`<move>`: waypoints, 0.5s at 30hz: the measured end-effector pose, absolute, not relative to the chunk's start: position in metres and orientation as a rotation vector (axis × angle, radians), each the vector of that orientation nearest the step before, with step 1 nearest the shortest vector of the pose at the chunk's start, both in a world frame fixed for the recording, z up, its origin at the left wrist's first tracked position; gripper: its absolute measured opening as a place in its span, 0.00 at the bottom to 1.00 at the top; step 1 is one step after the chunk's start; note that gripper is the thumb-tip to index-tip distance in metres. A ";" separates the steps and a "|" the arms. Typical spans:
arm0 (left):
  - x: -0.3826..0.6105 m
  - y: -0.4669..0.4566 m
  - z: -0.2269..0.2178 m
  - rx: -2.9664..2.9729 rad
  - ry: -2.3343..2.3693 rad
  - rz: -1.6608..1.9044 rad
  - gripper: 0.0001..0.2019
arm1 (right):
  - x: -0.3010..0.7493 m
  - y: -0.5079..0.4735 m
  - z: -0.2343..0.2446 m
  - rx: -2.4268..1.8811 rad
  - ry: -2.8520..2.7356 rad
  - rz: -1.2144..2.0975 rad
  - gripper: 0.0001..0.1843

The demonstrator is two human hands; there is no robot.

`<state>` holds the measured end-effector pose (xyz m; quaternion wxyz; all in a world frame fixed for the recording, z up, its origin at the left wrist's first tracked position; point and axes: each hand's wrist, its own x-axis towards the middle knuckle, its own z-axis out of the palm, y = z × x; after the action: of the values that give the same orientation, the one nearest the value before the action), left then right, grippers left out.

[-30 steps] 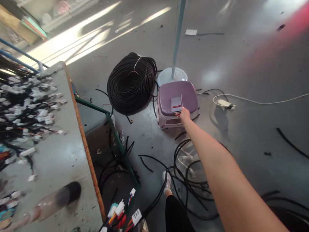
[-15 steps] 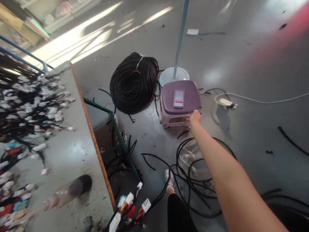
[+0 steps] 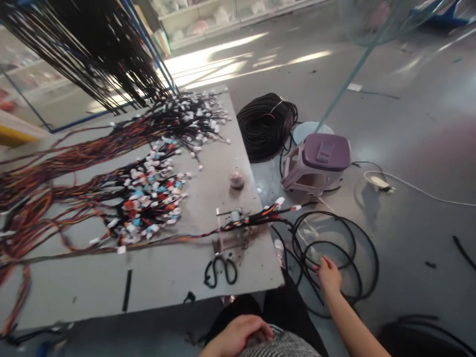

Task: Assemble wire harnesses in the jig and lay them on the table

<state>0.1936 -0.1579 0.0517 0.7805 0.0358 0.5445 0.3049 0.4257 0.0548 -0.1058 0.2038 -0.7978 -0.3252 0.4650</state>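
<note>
My left hand (image 3: pixel 241 334) sits at the near side of the table (image 3: pixel 167 280), fingers loosely curled; whether they grip anything, I cannot tell. My right hand (image 3: pixel 329 275) is right of the table, over the loose black cable (image 3: pixel 378 265), fingers partly bent, close together; contact cannot be determined. The wire harness (image 3: pixel 256 218) crosses the table's right edge.

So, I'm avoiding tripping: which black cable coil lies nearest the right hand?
The loose, open-looped coil, overlapped in view by the right hand; the dense, white-tied coil lies farther off.
</note>
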 end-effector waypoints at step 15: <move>0.024 -0.193 0.066 0.843 1.782 1.201 0.09 | 0.266 0.018 0.019 -1.430 -2.333 0.700 0.25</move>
<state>0.0238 -0.1933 0.0665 0.4047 0.3339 0.7059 0.4759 0.2663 0.0175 0.0188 0.1578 -0.5001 -0.8156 0.2446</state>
